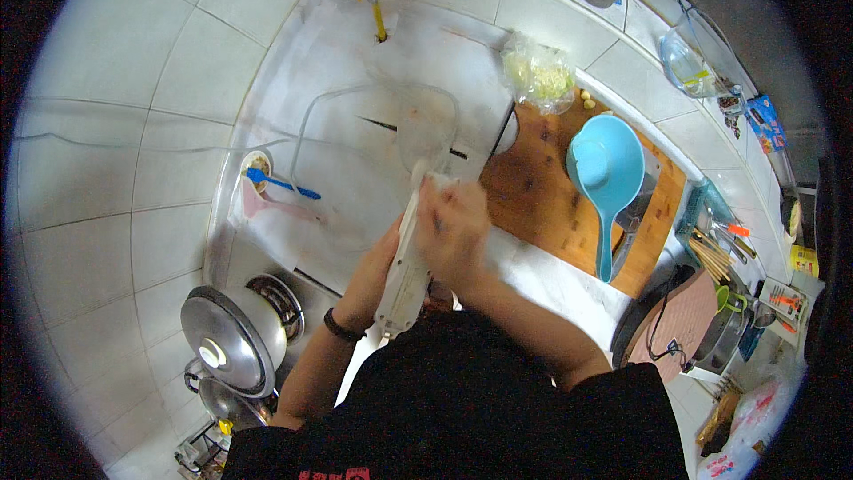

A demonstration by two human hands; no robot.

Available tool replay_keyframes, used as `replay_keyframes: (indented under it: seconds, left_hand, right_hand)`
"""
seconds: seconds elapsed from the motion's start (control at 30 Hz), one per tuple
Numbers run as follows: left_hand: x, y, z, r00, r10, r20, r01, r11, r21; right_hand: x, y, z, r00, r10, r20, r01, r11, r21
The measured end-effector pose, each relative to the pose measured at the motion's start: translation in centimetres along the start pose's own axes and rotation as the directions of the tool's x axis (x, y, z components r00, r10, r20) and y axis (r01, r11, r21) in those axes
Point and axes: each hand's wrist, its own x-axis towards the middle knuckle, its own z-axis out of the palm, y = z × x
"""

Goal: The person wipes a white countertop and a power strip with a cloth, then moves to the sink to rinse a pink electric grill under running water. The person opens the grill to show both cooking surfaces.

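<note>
My left hand [373, 273] grips the side of a long white plastic device [405, 280] that bears small screws along its casing. It is held at a slant in front of my body. My right hand [454, 230] is curled at the device's upper end and blurred by motion. Something whitish shows at its fingertips, too blurred to name, so I cannot tell whether that hand grips it or only presses. Beyond the hands, a pale rounded shape [426, 127] blurs into the white countertop [340, 213].
At right, a light-blue ladle-shaped scoop [608, 167] lies on a wooden board [533, 193], near a plastic bag of cut vegetables [543, 73]. At left stand a lidded metal pot [230, 347] and a small cup [256, 167] with a blue brush [283, 183]. A yellow pipe [380, 21] enters the counter.
</note>
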Motion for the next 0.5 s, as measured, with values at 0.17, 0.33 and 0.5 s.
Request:
replay_keyframes:
  seconds: [0.17,0.33,0.5]
  left_hand:
    - [-0.4,-1.1,0.1,0.989,-0.147,-0.003,0.142,0.964,-0.226]
    - [0.1,0.7,0.8,0.97,-0.244,0.021,0.237,0.914,-0.33]
    - [-0.7,1.2,1.3,0.994,-0.109,0.012,0.11,0.988,-0.112]
  right_hand:
    - [-2.0,0.2,-0.7,0.999,-0.025,0.024,0.024,0.998,0.055]
    - [-3.1,-0.2,-0.1,0.988,-0.138,-0.062,0.142,0.988,0.062]
    - [-2.0,1.0,-0.9,0.994,-0.111,0.014,0.111,0.994,-0.013]
